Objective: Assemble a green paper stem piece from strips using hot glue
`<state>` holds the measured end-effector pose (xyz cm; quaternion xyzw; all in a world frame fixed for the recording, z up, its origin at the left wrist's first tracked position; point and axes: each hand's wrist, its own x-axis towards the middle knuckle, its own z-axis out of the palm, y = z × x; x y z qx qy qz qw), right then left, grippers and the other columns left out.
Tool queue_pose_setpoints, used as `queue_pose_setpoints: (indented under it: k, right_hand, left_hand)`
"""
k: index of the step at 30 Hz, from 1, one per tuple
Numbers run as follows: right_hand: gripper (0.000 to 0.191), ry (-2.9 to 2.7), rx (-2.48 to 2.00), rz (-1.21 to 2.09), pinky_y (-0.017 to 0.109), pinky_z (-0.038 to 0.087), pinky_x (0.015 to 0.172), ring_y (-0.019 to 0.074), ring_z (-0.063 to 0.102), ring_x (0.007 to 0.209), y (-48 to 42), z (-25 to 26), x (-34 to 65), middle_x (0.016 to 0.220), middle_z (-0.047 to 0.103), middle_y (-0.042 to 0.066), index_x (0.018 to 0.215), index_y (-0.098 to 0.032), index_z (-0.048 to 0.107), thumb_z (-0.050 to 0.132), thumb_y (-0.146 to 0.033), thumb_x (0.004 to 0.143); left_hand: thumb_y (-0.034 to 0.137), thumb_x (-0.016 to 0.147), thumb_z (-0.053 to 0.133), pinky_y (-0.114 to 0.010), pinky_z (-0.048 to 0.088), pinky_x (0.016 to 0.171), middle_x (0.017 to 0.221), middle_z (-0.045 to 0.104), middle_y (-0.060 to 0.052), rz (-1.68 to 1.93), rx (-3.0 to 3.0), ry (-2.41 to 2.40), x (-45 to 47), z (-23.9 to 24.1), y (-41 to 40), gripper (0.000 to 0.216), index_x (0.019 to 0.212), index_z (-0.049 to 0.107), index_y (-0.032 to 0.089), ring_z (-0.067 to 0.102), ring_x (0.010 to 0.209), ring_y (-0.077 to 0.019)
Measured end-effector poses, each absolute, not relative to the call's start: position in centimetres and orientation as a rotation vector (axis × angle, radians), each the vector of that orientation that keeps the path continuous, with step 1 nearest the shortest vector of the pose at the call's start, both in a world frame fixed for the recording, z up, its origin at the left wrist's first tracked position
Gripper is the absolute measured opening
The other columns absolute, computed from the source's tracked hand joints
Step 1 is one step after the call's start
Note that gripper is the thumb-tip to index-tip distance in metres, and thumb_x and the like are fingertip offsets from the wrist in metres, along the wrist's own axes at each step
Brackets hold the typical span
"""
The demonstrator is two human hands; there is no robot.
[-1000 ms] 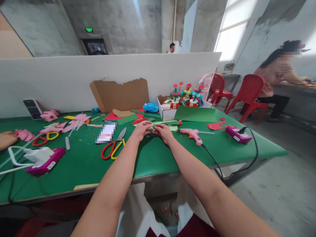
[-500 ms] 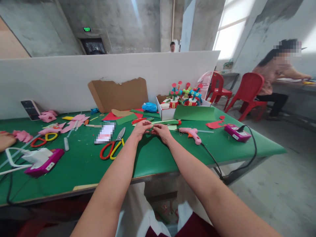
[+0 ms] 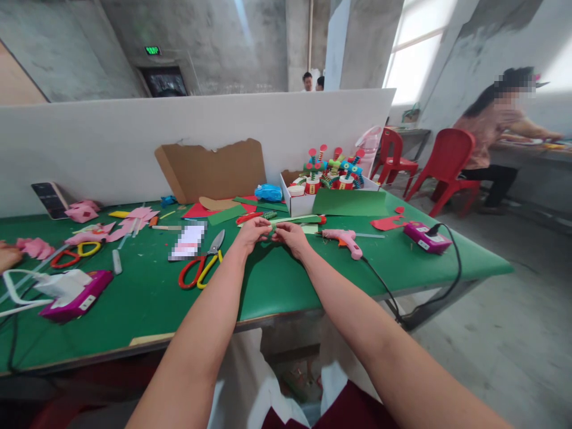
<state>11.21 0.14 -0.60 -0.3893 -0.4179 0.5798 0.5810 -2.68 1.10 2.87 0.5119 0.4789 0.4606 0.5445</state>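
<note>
My left hand (image 3: 251,233) and my right hand (image 3: 292,237) meet over the green table (image 3: 147,298), fingers pinched together on a small green paper piece (image 3: 273,227) held between them. Red and yellow scissors (image 3: 201,266) lie just left of my left hand. A pink glue gun (image 3: 345,239) rests right of my right hand, its black cord running off the table edge. Green and red paper strips (image 3: 290,220) lie just beyond my fingers.
A white box (image 3: 308,202) of colourful finished crafts stands behind, with a green sheet (image 3: 351,202) leaning on it. Torn cardboard (image 3: 212,170) leans on the white partition. Magenta power units (image 3: 426,237) (image 3: 74,298), pink paper shapes (image 3: 134,217) and a phone (image 3: 49,199) sit around. A person sits at right on red chairs (image 3: 449,164); another's hand (image 3: 6,256) shows at left.
Both hands have stayed together on the small green piece, shifting slightly away from me; the fingers rework their pinch. The view has drifted a little.
</note>
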Motion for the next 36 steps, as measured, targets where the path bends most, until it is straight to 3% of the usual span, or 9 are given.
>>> queue_pose_setpoints:
  k: [16, 23, 29, 36]
  right_hand:
    - [0.011, -1.179, -0.977, 1.142, 0.025, 0.057, 0.064, 0.0109, 0.065, 0.056, 0.18, -0.72, 11.08, 0.062, 0.067, -0.005, 0.077, -0.019, 0.067, 0.067, -0.013, 0.069]
    - [0.015, -1.044, -0.89, 1.282, 0.028, 0.059, 0.065, 0.0098, 0.063, 0.054, 0.34, -0.86, 11.21, 0.06, 0.064, -0.004, 0.077, -0.017, 0.066, 0.076, -0.016, 0.067]
    - [0.016, -1.006, -0.852, 1.35, 0.029, 0.059, 0.068, 0.0108, 0.065, 0.056, 0.31, -0.88, 11.34, 0.06, 0.066, -0.004, 0.078, -0.017, 0.066, 0.078, -0.019, 0.067]
    - [0.016, -0.949, -0.878, 1.377, 0.027, 0.06, 0.066, 0.0105, 0.064, 0.055, 0.07, -0.53, 11.32, 0.059, 0.066, -0.004, 0.078, -0.017, 0.065, 0.078, -0.016, 0.067]
  left_hand:
    - [0.007, 0.057, 0.065, -0.025, 0.048, 0.053, 0.051, 0.054, 0.004, 1.089, 1.008, 1.076, -2.5, 2.89, 1.42, 0.018, 0.07, 0.056, 0.016, 0.053, 0.044, -0.0094]
    - [0.03, 0.062, 0.07, -0.022, 0.043, 0.054, 0.071, 0.067, -0.002, 1.326, 1.058, 1.18, -3.03, 2.94, 1.63, 0.019, 0.074, 0.066, 0.016, 0.057, 0.058, -0.0111]
    - [0.066, 0.07, 0.06, -0.027, 0.043, 0.062, 0.087, 0.073, -0.011, 1.288, 1.383, 1.179, -2.72, 3.1, 1.29, 0.053, 0.076, 0.075, 0.015, 0.06, 0.076, -0.0184]
    - [0.073, 0.078, 0.048, -0.028, 0.044, 0.066, 0.079, 0.072, -0.01, 1.286, 1.523, 1.209, -2.3, 3.35, 0.85, 0.062, 0.072, 0.076, 0.017, 0.06, 0.081, -0.0209]
